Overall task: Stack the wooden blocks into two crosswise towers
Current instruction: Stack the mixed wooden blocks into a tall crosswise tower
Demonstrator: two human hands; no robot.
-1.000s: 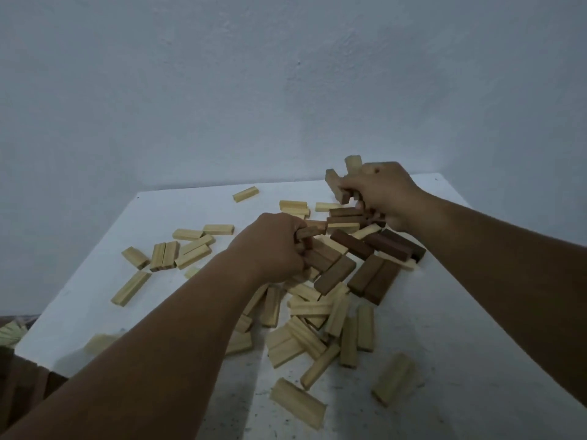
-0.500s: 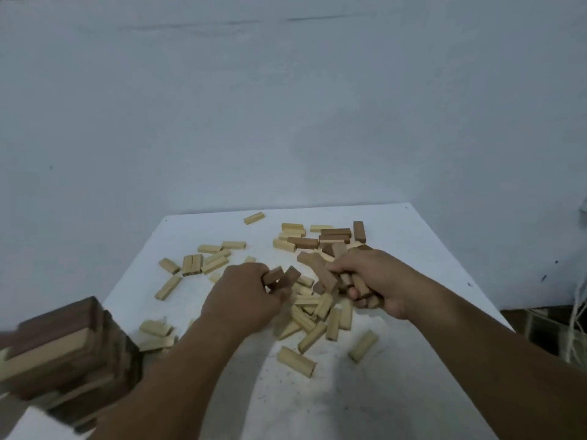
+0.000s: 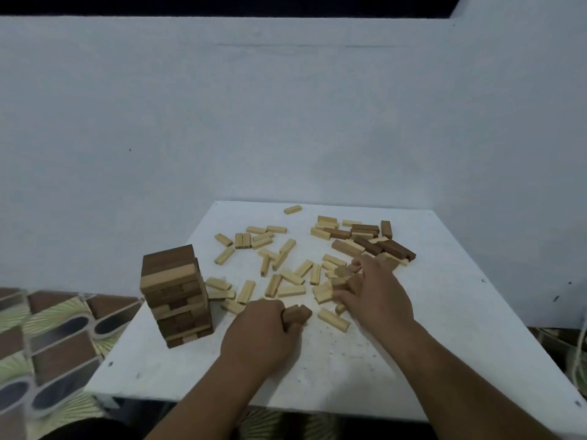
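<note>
A crosswise tower (image 3: 176, 292) of dark and light wooden blocks stands near the left edge of the white table (image 3: 444, 328). Loose light blocks (image 3: 287, 274) lie scattered across the middle. Dark blocks (image 3: 386, 246) are heaped at the back right. My left hand (image 3: 263, 328) grips two dark blocks (image 3: 297, 313) in its fist, just right of the tower. My right hand (image 3: 371, 289) rests on the pile with its fingers around light blocks (image 3: 341, 279); how many it holds is hidden.
The blue-grey wall rises right behind the table. A patterned floor mat (image 3: 47, 338) lies at the lower left, below the table's edge. A single light block (image 3: 333, 319) lies between my hands. White cord (image 3: 579, 354) hangs at the far right.
The view has pulled back and turned left, so the whole tower shows. My left hand has drawn back toward me with the dark blocks. My right hand has spread over the light blocks.
</note>
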